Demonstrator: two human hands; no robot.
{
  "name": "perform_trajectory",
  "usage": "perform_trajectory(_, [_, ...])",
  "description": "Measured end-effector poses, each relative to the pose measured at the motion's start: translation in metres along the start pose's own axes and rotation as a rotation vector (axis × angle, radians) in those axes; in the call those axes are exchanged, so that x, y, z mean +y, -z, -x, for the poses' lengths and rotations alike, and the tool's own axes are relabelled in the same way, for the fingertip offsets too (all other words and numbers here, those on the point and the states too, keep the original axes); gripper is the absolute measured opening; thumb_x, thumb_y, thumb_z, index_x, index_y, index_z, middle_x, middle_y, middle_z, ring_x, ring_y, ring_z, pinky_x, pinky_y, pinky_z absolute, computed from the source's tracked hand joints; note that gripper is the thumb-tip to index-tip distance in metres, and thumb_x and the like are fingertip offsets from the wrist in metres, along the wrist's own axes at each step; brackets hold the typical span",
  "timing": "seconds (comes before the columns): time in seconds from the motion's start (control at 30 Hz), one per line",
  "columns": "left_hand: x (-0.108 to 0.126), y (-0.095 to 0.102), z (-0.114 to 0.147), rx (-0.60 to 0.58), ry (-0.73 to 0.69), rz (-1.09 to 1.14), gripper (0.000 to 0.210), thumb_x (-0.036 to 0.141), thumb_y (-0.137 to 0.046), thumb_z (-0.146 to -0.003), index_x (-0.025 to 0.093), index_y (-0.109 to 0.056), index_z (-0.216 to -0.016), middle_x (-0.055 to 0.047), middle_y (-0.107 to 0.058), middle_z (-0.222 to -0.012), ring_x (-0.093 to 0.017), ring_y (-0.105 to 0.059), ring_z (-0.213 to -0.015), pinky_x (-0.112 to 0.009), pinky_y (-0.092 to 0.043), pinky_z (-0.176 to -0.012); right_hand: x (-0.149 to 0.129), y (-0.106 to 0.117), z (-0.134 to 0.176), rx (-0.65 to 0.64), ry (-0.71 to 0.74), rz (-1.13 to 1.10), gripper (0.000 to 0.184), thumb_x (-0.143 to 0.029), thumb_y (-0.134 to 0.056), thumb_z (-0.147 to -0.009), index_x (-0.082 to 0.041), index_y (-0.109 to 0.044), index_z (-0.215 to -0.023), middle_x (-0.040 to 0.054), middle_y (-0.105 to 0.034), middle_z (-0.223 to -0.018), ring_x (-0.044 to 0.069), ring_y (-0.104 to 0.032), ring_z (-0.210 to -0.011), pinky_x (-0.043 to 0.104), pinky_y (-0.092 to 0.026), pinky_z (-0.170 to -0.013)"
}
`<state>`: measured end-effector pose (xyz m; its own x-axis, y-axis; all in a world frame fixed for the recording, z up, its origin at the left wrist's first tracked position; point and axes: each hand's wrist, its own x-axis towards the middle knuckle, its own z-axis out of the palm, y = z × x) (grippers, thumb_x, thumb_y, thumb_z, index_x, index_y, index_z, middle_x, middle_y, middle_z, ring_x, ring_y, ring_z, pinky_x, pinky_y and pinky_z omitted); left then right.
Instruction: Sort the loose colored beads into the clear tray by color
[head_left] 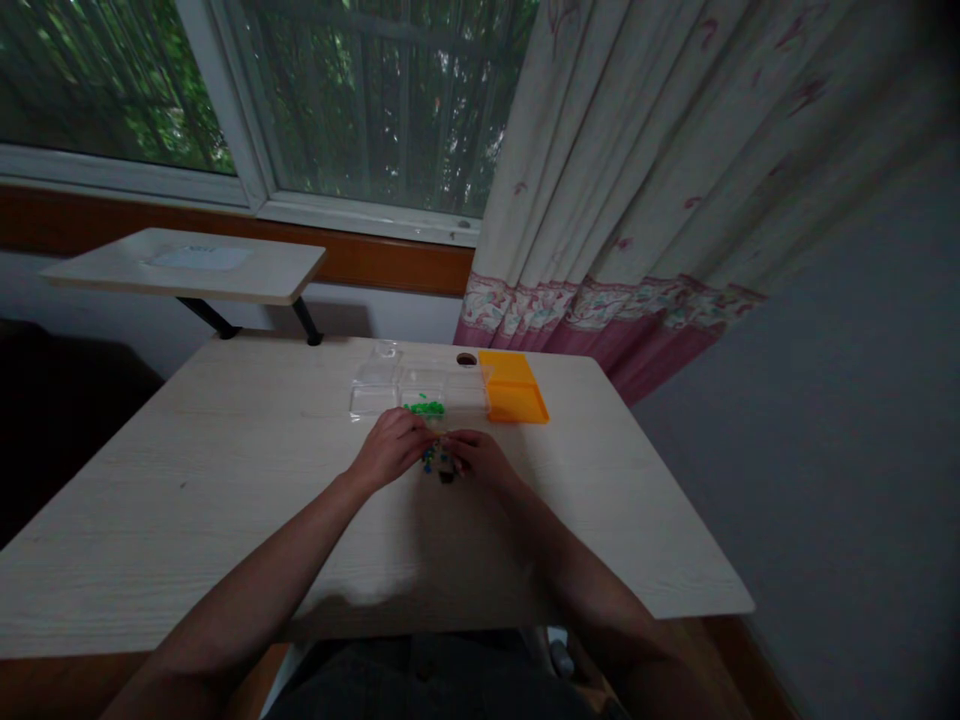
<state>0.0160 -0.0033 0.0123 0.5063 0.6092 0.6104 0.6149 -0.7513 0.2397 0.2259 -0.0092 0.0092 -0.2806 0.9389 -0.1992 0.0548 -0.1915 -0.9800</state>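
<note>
My left hand [393,447] and my right hand [484,458] meet over the middle of the table, fingertips pinched together. A small yellowish bit shows between them, but what they grip is too small to make out. Just below the fingertips are several tiny blue and yellow pieces [428,459] and a small dark piece [447,477]. Beyond my hands, small green pieces [425,408] lie in a clear plastic tray [363,402] with compartments.
An orange plastic tray [517,402] sits right of the clear one, near a round hole [466,359] in the tabletop [247,480]. At the back left stands a raised shelf [112,262] with a paper [201,257] on it. A curtain [600,200] hangs behind the table.
</note>
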Motion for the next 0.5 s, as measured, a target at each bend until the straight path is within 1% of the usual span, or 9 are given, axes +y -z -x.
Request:
perform_trajectory(0.2, [-0.003,0.000,0.002,-0.005,0.007,-0.015,0.023,0.033,-0.053,-0.094,0.028,-0.070,-0.108,-0.006,-0.066,-0.095,-0.020,-0.057,-0.093,-0.037,-0.045,-0.086,0.002,0.000,0.000,-0.043,0.007,-0.056,0.045,-0.054,-0.070,-0.072,-0.014,-0.073,-0.094,-0.0065,-0.048,-0.050,0.006,-0.039,-0.043,0.020,-0.030,-0.042])
perform_trajectory(0.37, [-0.005,-0.001,0.003,0.023,0.019,-0.008,0.023,0.032,-0.053,-0.094,0.027,-0.070,-0.109,-0.006,-0.067,-0.095,-0.021,-0.057,-0.093,-0.037,-0.044,-0.087,-0.006,-0.003,0.006,-0.101,0.008,-0.127,0.051,-0.051,-0.070,-0.074,-0.015,-0.070,-0.110,-0.0071,-0.046,-0.051,0.005,-0.035,-0.044,0.019,-0.026,-0.041])
perform_trajectory(0.5, [-0.006,-0.002,0.004,0.050,0.025,-0.006,0.022,0.031,-0.054,-0.093,0.026,-0.070,-0.108,-0.005,-0.067,-0.094,-0.020,-0.056,-0.093,-0.037,-0.044,-0.087,-0.007,-0.003,0.007,-0.128,0.010,-0.088,0.054,-0.052,-0.067,-0.076,-0.016,-0.068,-0.116,-0.0085,-0.043,-0.049,0.005,-0.030,-0.042,0.019,-0.022,-0.040])
